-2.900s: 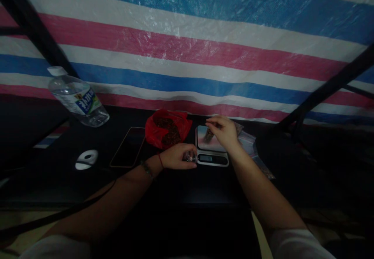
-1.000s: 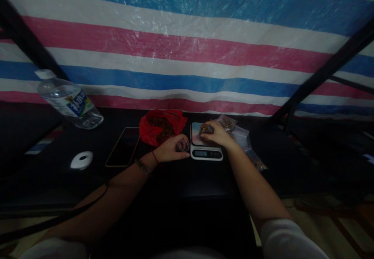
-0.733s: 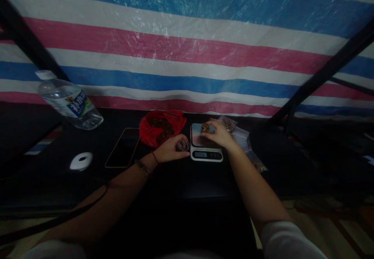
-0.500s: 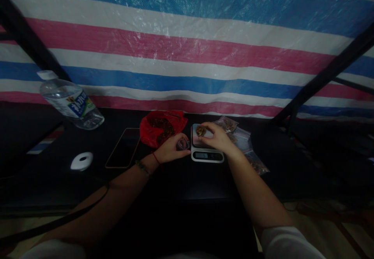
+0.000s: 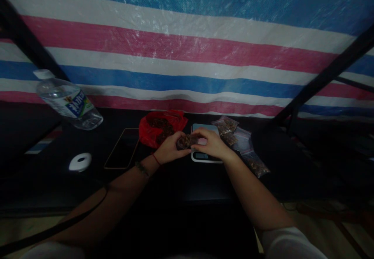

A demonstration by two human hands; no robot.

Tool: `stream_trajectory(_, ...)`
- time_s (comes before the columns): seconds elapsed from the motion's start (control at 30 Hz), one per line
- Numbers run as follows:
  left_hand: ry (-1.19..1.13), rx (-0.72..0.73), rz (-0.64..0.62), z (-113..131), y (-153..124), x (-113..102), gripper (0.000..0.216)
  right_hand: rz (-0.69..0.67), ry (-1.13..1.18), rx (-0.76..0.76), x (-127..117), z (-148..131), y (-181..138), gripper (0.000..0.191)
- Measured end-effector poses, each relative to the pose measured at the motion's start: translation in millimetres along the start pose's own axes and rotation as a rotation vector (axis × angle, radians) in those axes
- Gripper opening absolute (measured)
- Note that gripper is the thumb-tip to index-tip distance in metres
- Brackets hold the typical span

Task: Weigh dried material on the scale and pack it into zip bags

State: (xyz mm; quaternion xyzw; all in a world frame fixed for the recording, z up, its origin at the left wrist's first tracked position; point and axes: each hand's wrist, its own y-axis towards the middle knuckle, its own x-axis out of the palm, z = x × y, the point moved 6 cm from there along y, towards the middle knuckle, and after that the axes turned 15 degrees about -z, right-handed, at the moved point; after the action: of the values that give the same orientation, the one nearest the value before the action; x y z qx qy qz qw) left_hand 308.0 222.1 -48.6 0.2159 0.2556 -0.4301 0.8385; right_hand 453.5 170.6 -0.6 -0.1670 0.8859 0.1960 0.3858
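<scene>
In my left hand [image 5: 170, 148] is a small see-through plastic bag [image 5: 181, 143], its mouth held open between thumb and fingers. My right hand [image 5: 212, 143] pinches a small round cup [image 5: 194, 138] tilted against the bag's opening, and brown dried bits show where the two meet. Both hands are over the left edge of a small digital scale [image 5: 204, 127], whose lit display is partly covered by my right hand. Just behind my left hand, a red plastic bag [image 5: 143, 130] lies open with dark brown dried pieces inside.
Small zip bags [image 5: 229, 124] of dried bits lie right of the scale, with another zip bag [image 5: 243, 139] beside them. To the left are a phone [image 5: 122, 148], a white round device [image 5: 80, 162] and a tilted water bottle [image 5: 70, 101]. Striped tarpaulin [image 5: 187, 48] hangs behind.
My right hand has moved left and toward me, taking the cup of dried bits off the scale plate to the small bag. My left hand has stayed nearly in place.
</scene>
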Motion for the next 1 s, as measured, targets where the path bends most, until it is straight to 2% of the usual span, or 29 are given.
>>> stream_trajectory(0.2,0.024,0.004,0.0,2.7,-0.1,0.7,0.041,0.019,-0.063,-0.055,0.8,-3.3,0.3,0.03)
stream_trajectory(0.4,0.002,0.008,-0.022,0.9,0.5,2.8,0.039,0.079,0.087,-0.067,6.0,3.0,-1.1,0.054)
stream_trajectory(0.7,-0.119,0.068,-0.029,-4.2,1.7,6.7,0.042,0.164,0.101,-0.088,5.7,-0.9,-0.5,0.04)
stream_trajectory(1.0,-0.191,0.054,0.05,0.0,-1.1,-2.6,0.039,0.047,-0.117,-0.051,4.4,3.6,1.3,0.052)
